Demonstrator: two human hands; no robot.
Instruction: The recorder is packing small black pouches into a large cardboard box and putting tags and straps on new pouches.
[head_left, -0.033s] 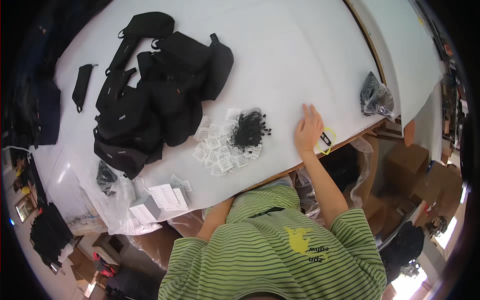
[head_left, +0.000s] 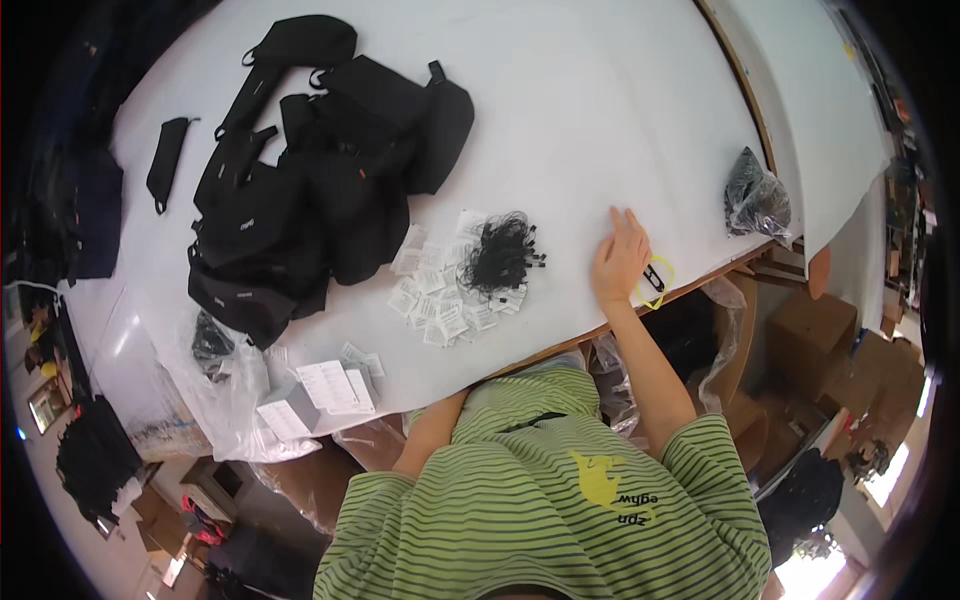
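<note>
The right hand is lying flat, fingers apart, at the table's near edge beside yellow-handled snips; the left hand is staying hidden below that edge, so I cannot tell its state.

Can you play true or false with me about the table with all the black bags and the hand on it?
1. The right hand lies flat on the white table. True.
2. The yellow-handled snips sit in the middle of the pile of black bags. False: they lie beside the right hand, near the table's edge.
3. The black tangle of cords rests among small white packets. True.
4. The person wears a red shirt. False: the striped shirt is green.
5. The left hand is holding a bag. False: it is hidden below the table edge.
</note>
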